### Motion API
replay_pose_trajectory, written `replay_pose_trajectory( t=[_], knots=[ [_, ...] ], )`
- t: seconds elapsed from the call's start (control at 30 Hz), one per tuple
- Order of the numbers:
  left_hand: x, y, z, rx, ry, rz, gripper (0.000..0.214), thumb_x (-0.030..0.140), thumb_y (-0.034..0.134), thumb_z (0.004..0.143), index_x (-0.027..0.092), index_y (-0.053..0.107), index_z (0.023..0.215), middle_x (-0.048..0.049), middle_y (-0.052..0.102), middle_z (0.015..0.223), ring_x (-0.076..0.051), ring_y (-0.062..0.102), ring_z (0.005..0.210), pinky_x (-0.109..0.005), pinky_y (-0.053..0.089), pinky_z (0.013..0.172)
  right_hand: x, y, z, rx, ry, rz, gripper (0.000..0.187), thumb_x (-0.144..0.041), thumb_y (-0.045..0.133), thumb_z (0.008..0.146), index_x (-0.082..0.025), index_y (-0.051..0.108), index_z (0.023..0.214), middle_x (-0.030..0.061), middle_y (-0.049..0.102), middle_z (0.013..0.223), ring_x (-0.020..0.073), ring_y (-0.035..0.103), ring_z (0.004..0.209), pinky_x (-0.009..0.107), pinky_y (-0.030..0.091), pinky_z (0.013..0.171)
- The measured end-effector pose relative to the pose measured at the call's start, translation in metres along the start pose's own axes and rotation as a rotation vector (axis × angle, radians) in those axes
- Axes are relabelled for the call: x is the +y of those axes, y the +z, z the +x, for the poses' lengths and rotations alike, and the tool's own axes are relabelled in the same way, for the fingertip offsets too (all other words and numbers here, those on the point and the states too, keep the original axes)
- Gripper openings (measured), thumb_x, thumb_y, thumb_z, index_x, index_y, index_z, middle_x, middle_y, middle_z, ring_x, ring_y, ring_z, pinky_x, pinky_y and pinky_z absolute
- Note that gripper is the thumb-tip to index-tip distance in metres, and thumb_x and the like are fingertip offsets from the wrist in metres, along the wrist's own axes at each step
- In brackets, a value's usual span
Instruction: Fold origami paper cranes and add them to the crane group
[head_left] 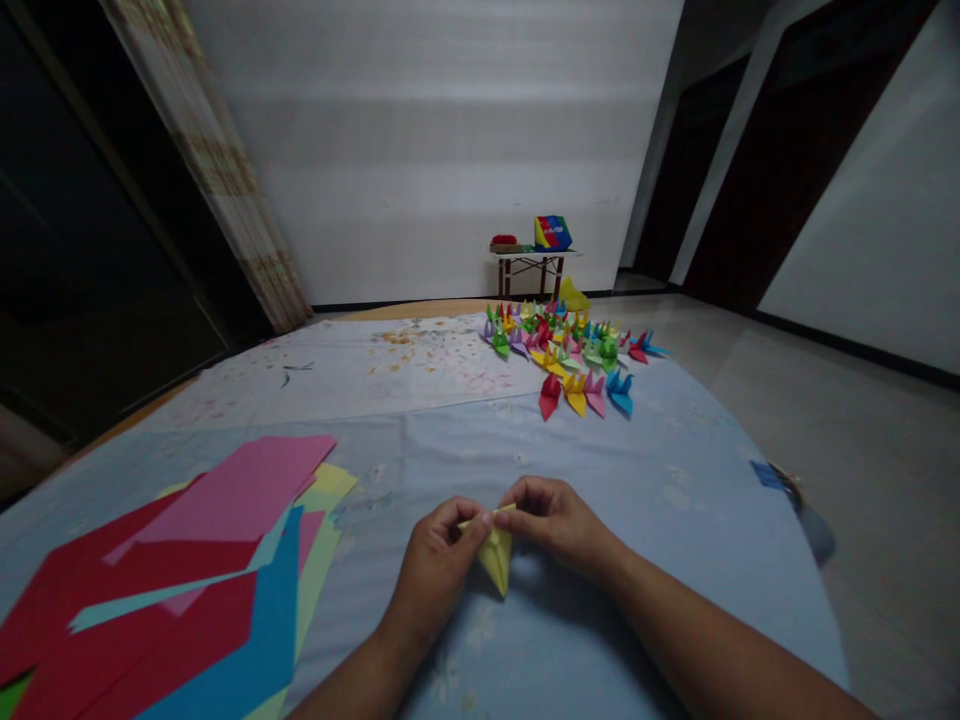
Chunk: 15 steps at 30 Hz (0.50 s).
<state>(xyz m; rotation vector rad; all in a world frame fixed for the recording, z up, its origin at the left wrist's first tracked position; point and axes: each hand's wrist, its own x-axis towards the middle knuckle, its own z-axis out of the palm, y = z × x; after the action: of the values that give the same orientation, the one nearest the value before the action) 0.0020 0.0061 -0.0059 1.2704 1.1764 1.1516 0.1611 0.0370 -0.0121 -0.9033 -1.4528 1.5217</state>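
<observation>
Between my hands is a small folded piece of yellow paper [496, 560], its pointed end hanging down toward me. My left hand [442, 550] pinches its upper left part between thumb and fingers. From the other side, my right hand [559, 520] grips the upper right edge in a pinch, the two thumbs nearly meeting. My fingers cover much of the paper's top, so its folds there are hidden. Both hands are just above the blue floral tablecloth [450, 440].
Coloured paper sheets [240, 490] lie in a loose pile at the left. Many folded paper cranes [555, 335] stand toward the far right, with a short row [585, 393] nearer me. Beyond the table is a small stand [532, 255] with a colourful box [553, 233].
</observation>
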Motion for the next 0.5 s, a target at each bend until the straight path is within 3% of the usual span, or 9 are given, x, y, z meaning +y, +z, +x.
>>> replay_pose_trajectory(
  t=[0.23,0.4,0.5],
  knots=[
    [0.0016,-0.0003,-0.0008,-0.021,0.028,0.021,0.022,0.036,0.061,0.073,0.015,0.061,0.067,0.0022,0.053,0.057,-0.010,0.046,0.054,-0.019,0.037,0.052,-0.0032,-0.0014,-0.0007,-0.026,0.009,0.038,0.029,-0.039,0.070,0.065,-0.012,0.059,0.066,-0.0028,0.055,0.056,0.0059,0.044,0.050,0.020,0.032,0.050],
    [0.0044,-0.0010,0.0019,-0.011,-0.041,-0.005,0.022,0.035,0.065,0.069,0.013,0.067,0.070,-0.0012,0.062,0.060,-0.012,0.052,0.057,-0.021,0.040,0.056,-0.0042,-0.0061,0.0003,-0.039,0.095,0.067,0.033,-0.043,0.069,0.065,-0.011,0.061,0.068,-0.0034,0.053,0.053,0.0054,0.042,0.048,0.019,0.032,0.048],
    [0.0056,-0.0010,0.0032,-0.005,-0.091,-0.040,0.023,0.035,0.067,0.067,0.013,0.070,0.073,-0.0026,0.066,0.064,-0.014,0.055,0.060,-0.022,0.042,0.059,-0.0055,-0.0071,0.0002,-0.016,0.067,0.088,0.032,-0.043,0.069,0.065,-0.011,0.061,0.067,-0.0025,0.055,0.055,0.0056,0.044,0.049,0.019,0.033,0.050]
  ],
)
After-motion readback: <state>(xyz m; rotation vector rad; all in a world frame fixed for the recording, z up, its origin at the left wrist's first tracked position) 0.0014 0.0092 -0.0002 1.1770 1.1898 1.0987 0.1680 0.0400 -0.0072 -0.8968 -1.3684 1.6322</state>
